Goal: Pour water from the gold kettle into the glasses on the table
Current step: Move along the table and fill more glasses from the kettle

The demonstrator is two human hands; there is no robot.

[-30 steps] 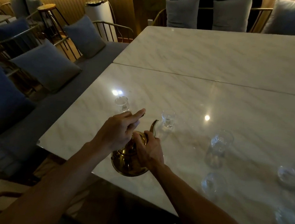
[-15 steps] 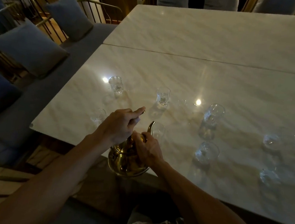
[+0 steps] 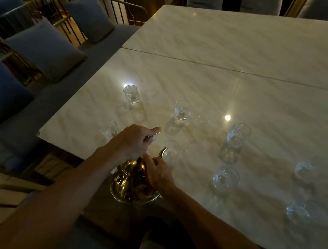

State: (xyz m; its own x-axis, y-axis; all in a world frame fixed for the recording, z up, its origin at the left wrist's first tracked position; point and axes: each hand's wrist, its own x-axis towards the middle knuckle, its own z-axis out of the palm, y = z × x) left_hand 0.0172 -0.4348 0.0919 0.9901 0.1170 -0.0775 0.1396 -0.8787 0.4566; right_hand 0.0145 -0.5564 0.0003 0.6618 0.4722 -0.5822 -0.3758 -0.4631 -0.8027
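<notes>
The gold kettle hangs above the near edge of the marble table, upright, its spout pointing away from me. My left hand grips the kettle's handle from above. My right hand rests on the lid and the right side of the body. A clear glass stands just beyond the spout tip. More glasses stand around: far left, centre, one partly hidden behind my left hand, a tall one, and a low one.
Two more glasses lie at the right, dim and blurred. A seam splits the table top. A bench with blue cushions runs along the left edge. Chairs stand at the far end.
The view has tilted down and drawn back, so the glasses sit higher in frame. The kettle and both hands keep the same grip, now nearer the table's edge.
</notes>
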